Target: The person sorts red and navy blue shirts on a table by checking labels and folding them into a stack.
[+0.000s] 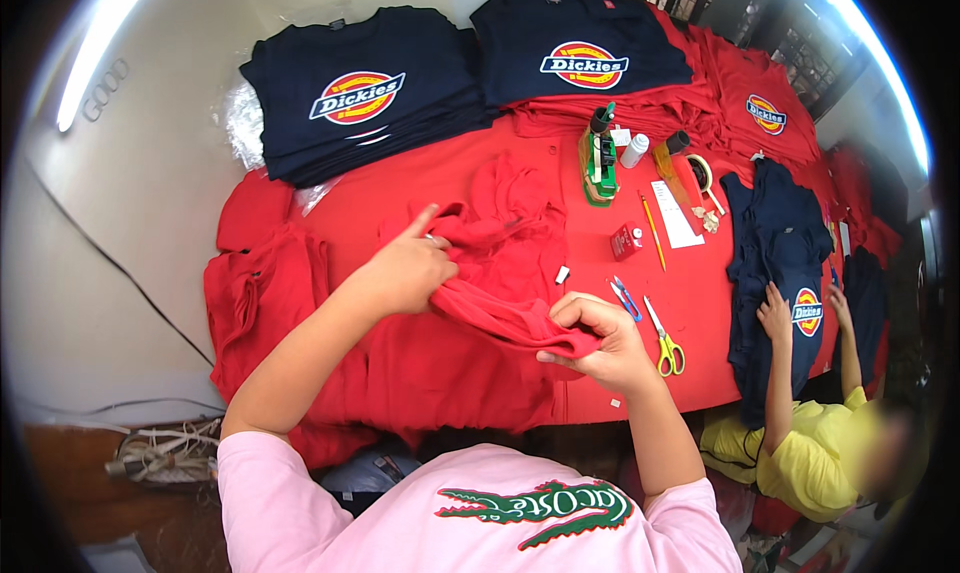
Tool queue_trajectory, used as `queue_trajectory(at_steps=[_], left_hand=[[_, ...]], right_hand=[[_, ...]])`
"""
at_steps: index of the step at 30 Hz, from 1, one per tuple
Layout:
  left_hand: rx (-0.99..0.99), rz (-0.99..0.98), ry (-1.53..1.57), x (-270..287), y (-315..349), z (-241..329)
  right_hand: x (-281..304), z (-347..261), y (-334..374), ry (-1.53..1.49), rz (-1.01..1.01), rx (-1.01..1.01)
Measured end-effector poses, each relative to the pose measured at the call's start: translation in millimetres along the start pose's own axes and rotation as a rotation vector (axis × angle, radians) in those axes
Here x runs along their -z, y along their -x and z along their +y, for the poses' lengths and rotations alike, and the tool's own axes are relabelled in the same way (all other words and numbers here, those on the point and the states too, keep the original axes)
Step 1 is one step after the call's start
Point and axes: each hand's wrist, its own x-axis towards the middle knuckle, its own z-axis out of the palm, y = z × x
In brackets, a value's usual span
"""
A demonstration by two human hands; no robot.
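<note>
A crumpled red cotton T-shirt (500, 273) lies bunched on the red-covered surface (690, 303), one fold stretched taut into a ridge, its far part heaped loosely, its near edge draped over the front.

The right hand's fingertips (572, 318) vanish inside a fold of the red shirt (500, 293) (a co-worker's face is blurred).

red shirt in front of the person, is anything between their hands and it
Nothing visible: the left hand and right hand both already grip the bunched red shirt directly. The yellow scissors lie apart, to the right.
</note>
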Motion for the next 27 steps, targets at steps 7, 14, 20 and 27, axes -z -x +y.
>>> queue_trajectory(at_steps=[7,14,20,27], left_hand=[[0.342,0.07,-0.141,17.6,96.8,60.4],[0.5,0.12,-0.072,71.4,202.7,212.9],[0.712,0.042,0.14,147.7,271.9,359.1],[0.616,0.328,0.211,227.1,321.7,483.0]], right_hand=[[-5.9,-45.8,67.1,0.011,-0.103,0.054],[10.9,-111.0,159.3,-0.004,-0.386,-0.14],[32.2,-161.8,210.9,0.24,-0.803,-0.002],[61.6,-215.2,246.8,-0.06,-1.107,0.467]])
